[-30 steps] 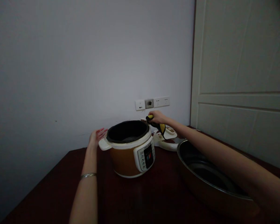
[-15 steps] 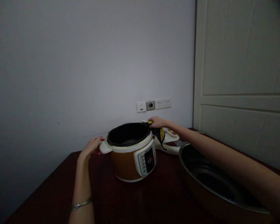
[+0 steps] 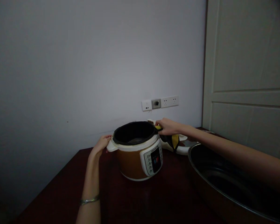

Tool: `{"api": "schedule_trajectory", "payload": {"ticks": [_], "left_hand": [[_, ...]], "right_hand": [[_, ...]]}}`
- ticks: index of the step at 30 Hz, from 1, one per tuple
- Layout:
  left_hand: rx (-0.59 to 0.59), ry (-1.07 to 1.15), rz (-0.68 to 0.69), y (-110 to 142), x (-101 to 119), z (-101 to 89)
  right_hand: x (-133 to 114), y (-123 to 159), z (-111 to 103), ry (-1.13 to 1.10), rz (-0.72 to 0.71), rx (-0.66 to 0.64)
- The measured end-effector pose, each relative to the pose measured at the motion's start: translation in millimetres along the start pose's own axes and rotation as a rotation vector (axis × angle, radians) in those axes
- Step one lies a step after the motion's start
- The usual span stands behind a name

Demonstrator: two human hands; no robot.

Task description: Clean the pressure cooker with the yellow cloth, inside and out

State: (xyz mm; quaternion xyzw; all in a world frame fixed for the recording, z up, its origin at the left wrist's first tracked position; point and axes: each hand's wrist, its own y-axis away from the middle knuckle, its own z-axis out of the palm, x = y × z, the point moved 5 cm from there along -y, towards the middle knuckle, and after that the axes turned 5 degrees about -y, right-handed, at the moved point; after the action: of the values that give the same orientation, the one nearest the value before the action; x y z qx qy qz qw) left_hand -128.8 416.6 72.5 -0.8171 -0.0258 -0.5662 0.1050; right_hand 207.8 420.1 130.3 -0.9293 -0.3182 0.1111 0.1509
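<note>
An electric pressure cooker (image 3: 132, 163) with orange-brown sides, a white rim and a button panel stands upright on the table, its dark inside uncovered. At its left side, my left hand (image 3: 102, 145) is closed on the white side handle (image 3: 111, 146), with the fingertips partly hidden behind it. My right hand (image 3: 166, 126) is at the right edge of the rim, closed on a black and yellow cloth (image 3: 175, 141). Part of the cloth hangs down outside the cooker. The cooker's right handle is hidden behind hand and cloth.
A large dark pan (image 3: 224, 194) with a metal rim stands at the right, under my right forearm. Behind the cloth lies a white plastic piece (image 3: 183, 151), partly covered. Sockets (image 3: 170, 101) sit on the wall behind the dark red table (image 3: 67, 186); a pale panelled door (image 3: 249, 74) is at right.
The whole view has shifted, so everything stands further right in the picture. The hanging cloth lies a little further from the cooker's rim. Both hands keep their places at the cooker.
</note>
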Motion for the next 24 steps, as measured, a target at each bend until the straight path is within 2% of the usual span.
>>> {"api": "schedule_trajectory", "payload": {"ticks": [3, 8, 13, 16, 21, 24], "left_hand": [[0.056, 0.06, 0.006, -6, -4, -1.5], [0.133, 0.338, -0.019, -15, -10, 5.0], [0.134, 0.389, -0.004, -17, -11, 10.4], [0.14, 0.395, -0.005, -17, -12, 10.0], [0.136, 0.392, 0.004, -18, -10, 10.6], [0.125, 0.377, 0.009, -17, -9, 11.6]], "right_hand": [[-19, 10, -1, 0.047, -0.083, -0.025], [-60, 20, -2, 0.142, -0.225, -0.05], [-115, 17, -3, 0.163, -0.334, -0.054], [-138, 13, -1, 0.215, -0.349, -0.075], [-140, 17, 2, 0.228, -0.285, -0.005], [-138, 20, -8, 0.147, -0.236, 0.083]]}}
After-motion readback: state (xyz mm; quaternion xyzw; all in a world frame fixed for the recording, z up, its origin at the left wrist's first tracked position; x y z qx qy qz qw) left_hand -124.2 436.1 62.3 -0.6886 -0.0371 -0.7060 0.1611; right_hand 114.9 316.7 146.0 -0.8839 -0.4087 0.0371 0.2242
